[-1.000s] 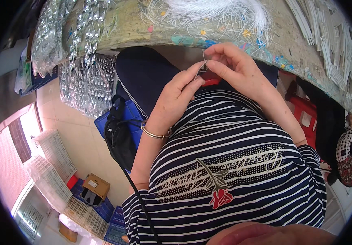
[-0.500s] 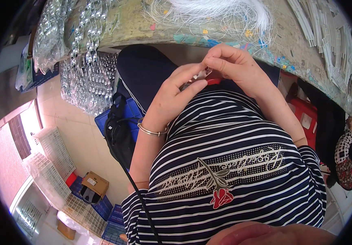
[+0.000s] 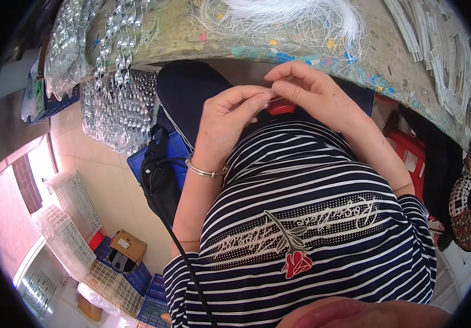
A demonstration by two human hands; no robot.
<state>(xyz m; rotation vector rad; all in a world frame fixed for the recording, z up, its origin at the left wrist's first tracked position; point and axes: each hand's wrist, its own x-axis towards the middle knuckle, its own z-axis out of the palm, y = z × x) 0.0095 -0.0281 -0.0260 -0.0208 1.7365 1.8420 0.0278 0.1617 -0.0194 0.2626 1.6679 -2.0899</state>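
Head view has both hands meeting mid-air over the lap, upper middle of the frame, just below the edge of the bench (image 3: pixel 183 45). Left hand (image 3: pixel 222 121) is pinching a small shiny piece (image 3: pixel 269 103) between thumb and forefinger, so that's where the thing is: right at those fingertips, with a thin bit sticking out to the right. Right hand (image 3: pixel 323 98) has its thumb and index finger almost touching beside it, but honestly I can't tell if they're gripping anything. My guess is the piece is so tiny that a fingertip pinch is the only way to keep it steady. What it is exactly, no clue, the fingers cover most of it.

Bench stuff: a messy heap of white thread (image 3: pixel 301 13) at top middle, probably there to be within reach. Silver twisted strips (image 3: pixel 125 41) hang over the edge at upper left, I'd bet so they don't knot up. White strips (image 3: pixel 437 60) pile at upper right.

As for stuff in the way, a black cable (image 3: pixel 190 269) crosses by the left elbow, and a black bag (image 3: pixel 155 176) overlaps a blue crate (image 3: pixel 178 146) left of centre. Red stool (image 3: pixel 408 143) at right, another person (image 3: pixel 461 205) past it.
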